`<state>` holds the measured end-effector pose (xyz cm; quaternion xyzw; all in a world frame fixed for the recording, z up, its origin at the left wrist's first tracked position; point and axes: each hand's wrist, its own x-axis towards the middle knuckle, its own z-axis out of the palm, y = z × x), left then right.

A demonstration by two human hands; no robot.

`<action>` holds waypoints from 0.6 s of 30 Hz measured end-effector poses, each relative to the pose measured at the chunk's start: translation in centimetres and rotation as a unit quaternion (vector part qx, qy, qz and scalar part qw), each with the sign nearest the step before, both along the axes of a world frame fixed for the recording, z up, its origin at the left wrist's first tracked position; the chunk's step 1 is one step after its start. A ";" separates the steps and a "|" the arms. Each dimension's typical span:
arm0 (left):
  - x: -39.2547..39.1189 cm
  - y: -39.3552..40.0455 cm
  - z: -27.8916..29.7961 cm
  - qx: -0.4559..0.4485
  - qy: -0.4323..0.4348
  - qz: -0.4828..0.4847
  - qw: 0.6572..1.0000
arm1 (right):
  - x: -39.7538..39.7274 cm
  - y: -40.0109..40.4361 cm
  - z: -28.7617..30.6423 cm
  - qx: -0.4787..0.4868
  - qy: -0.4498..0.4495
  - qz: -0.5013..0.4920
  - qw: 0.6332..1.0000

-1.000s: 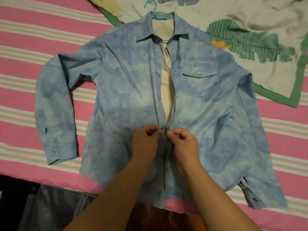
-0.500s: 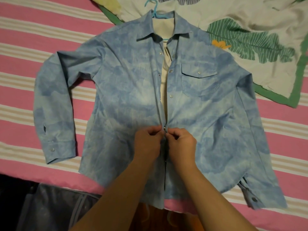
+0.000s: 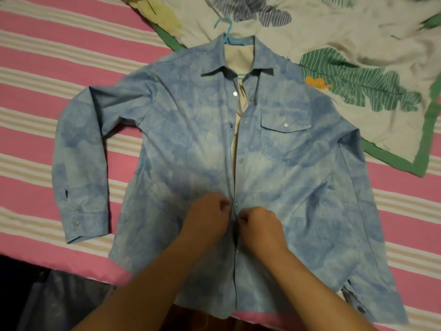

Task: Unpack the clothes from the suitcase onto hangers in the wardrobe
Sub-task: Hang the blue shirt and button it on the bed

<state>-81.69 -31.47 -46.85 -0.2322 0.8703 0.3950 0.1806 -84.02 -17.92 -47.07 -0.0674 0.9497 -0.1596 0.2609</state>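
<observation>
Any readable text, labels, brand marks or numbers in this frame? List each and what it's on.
None readable.
Blue shirt: no visible tag, brand or print; only plain snaps.
Blue hanger: no marking seen.
Striped bedsheet: stripes only.
Leaf-print blanket: leaf and flower pattern, no lettering.
Both the left hand and the right hand pinch the shirt's front edges, covering no label that can be seen.

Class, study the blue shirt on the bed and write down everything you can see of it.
The blue shirt is a mottled, denim-like long-sleeved garment with a collar, metal snaps and one flapped chest pocket. It lies flat, front up, on the pink striped bedsheet, sleeves spread, on a light blue hanger. Its upper front gapes open, showing pale lining. The left hand and right hand pinch the front edges at a lower snap.
</observation>
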 end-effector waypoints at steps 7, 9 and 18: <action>-8.9 -1.0 -2.3 0.022 0.036 0.205 0.978 | -9.3 -3.8 -2.0 -0.165 0.088 -0.061 0.981; -10.0 -0.5 -4.6 0.023 -0.018 0.187 0.982 | -10.3 -4.0 -4.2 -0.108 0.046 -0.060 0.991; -9.4 -0.1 -7.9 0.041 0.052 0.251 0.966 | -11.1 -2.0 -5.4 -0.171 0.002 -0.112 0.979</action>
